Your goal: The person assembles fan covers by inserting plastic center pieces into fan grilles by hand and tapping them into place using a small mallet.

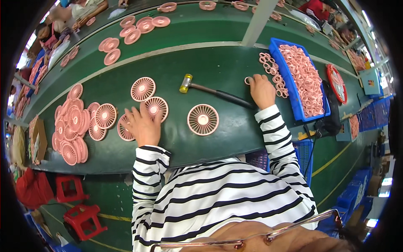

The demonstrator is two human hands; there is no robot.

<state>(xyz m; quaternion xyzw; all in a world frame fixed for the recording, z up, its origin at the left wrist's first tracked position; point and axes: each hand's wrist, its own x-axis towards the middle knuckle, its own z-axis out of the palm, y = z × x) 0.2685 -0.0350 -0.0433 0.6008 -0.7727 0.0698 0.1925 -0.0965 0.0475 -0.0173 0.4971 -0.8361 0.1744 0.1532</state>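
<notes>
My left hand (145, 124) lies with fingers spread over two round pink fan grilles, one to its right (161, 110) and one to its left, partly covered. Just beyond it is another pink grille (142, 89). A single spoked grille (203, 119) lies flat on the green table in front of me. My right hand (262, 91) has its fingertips closed on a small pink ring (247, 80), close to the tabletop. Between my hands lies a hammer (218, 93) with a yellow head and black grip, its handle end near my right wrist.
Many pink grilles (75, 122) are piled at the left. A blue bin (299, 107) full of small pink rings stands at the right, with loose rings (275, 74) beside it. A metal post (257, 29) rises at the table's far edge. Other people work across the conveyor.
</notes>
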